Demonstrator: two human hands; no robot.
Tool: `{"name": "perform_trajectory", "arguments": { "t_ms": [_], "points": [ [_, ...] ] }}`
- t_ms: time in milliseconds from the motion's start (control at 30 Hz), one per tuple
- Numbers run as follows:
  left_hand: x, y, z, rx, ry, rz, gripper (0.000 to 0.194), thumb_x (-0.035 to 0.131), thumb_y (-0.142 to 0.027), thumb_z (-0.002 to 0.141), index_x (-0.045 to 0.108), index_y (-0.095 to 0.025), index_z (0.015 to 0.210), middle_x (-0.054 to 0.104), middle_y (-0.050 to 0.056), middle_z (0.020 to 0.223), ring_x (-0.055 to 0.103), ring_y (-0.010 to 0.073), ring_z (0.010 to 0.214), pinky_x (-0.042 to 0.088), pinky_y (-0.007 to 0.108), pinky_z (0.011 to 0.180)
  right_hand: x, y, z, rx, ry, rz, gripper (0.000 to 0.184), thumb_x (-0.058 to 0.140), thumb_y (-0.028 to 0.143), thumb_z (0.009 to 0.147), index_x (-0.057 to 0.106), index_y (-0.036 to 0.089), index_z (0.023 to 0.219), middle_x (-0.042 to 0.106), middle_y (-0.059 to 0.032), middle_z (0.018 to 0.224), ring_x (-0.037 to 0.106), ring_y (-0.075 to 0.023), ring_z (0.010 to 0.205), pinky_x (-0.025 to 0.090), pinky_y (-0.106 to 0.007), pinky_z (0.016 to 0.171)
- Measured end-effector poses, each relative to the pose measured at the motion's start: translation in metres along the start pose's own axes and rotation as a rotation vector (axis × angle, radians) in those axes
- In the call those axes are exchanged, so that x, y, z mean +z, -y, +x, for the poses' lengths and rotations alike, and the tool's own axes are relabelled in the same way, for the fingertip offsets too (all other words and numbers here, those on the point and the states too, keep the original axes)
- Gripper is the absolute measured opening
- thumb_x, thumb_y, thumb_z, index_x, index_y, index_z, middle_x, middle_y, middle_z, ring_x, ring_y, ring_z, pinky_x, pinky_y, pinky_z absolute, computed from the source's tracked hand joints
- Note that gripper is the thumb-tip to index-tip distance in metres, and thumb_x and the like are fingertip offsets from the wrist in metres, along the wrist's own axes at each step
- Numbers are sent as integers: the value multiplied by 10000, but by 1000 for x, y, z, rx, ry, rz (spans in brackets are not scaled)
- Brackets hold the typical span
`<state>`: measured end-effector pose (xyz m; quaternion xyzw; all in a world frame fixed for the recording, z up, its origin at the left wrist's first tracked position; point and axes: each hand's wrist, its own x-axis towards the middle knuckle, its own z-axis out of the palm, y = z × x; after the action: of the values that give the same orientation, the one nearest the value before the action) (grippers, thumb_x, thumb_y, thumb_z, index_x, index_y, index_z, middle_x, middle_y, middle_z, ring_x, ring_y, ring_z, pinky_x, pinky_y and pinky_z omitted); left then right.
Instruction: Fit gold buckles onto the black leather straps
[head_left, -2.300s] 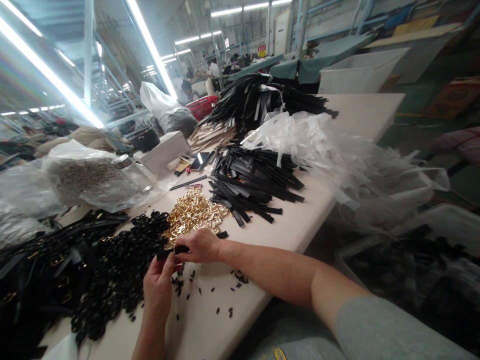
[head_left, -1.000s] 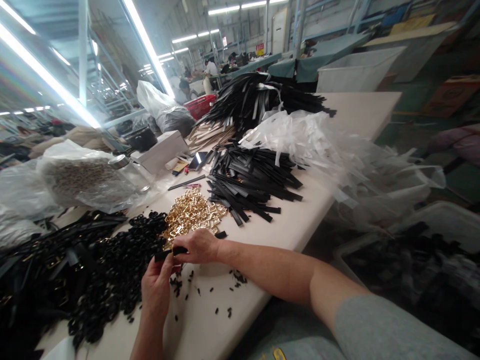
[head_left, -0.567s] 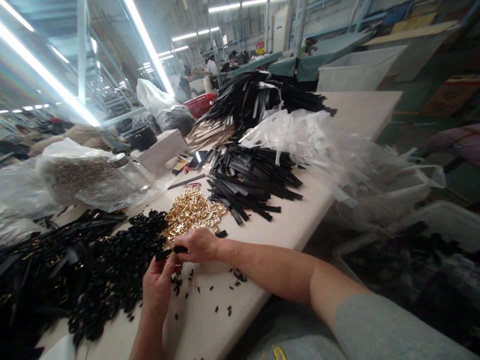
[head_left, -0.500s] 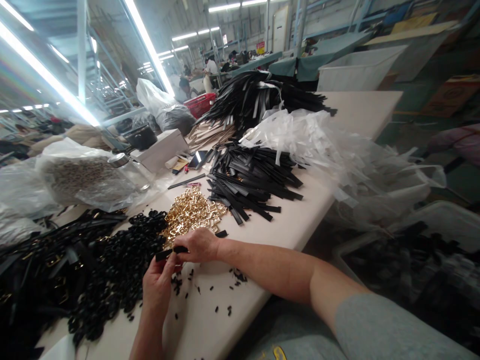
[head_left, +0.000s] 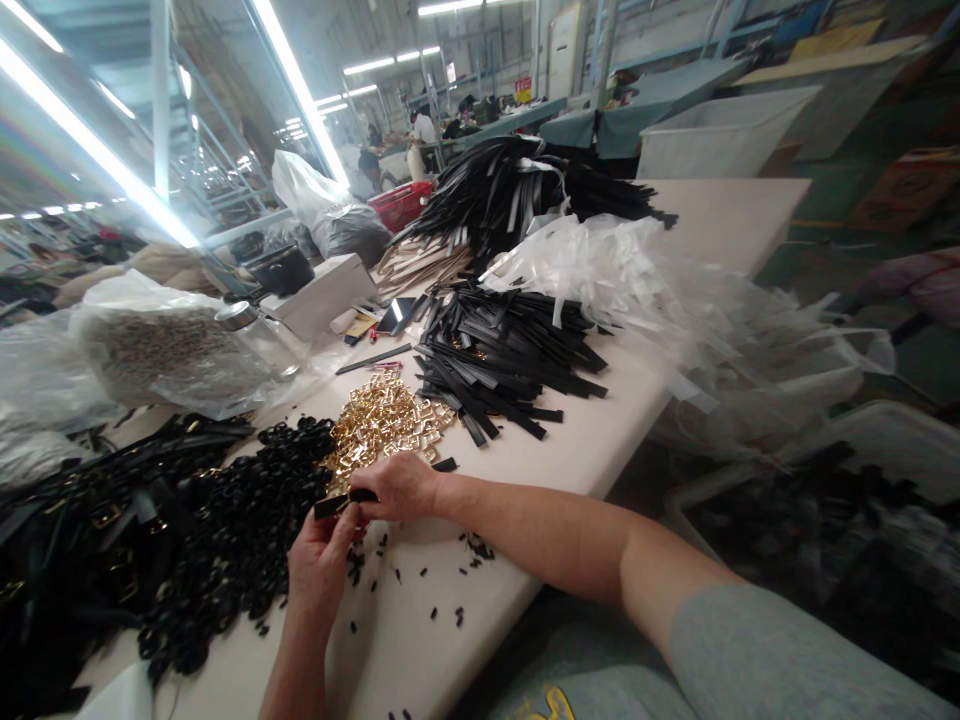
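A short black strap (head_left: 328, 507) is pinched between my two hands, with a hint of gold where they meet. My left hand (head_left: 316, 562) closes on its left part, thumb and fingertips pressed together. From the right, my right hand (head_left: 403, 486) grips the other end, which curls up at the fingers; whether a buckle sits in the fold I cannot tell. Just beyond my hands lies a heap of gold buckles (head_left: 386, 415). A mound of small black loops (head_left: 251, 500) spreads to the left. One strap end (head_left: 445, 465) shows behind my right wrist.
Loose black straps (head_left: 510, 350) lie past the buckles, with white plastic wrapping (head_left: 607, 265) beside them. Finished-looking buckled straps (head_left: 82, 540) pile up at left. A glass jar (head_left: 262, 338) and filled plastic bag (head_left: 157, 340) stand behind. Black scraps (head_left: 476, 548) dot the table (head_left: 600, 440).
My left fingers have shifted slightly up and right along the strap. My right hand keeps nearly the same grip, and the view has tilted a little.
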<state>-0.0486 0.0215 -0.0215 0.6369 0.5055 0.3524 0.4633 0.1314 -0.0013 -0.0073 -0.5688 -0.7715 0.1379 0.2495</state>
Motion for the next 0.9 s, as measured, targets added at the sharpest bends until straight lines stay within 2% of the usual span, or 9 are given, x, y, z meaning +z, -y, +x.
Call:
{"name": "perform_trajectory", "arguments": {
  "t_ms": [900],
  "points": [
    [2, -4, -1, -7, 9, 11, 557, 762, -616, 643, 670, -154, 940, 726, 57, 767, 676, 208, 656, 554, 320, 644, 0, 0, 0, 16, 12, 6, 310, 516, 467, 913, 651, 234, 1066, 731, -47, 963, 658, -181, 798, 405, -262, 641]
  ]
}}
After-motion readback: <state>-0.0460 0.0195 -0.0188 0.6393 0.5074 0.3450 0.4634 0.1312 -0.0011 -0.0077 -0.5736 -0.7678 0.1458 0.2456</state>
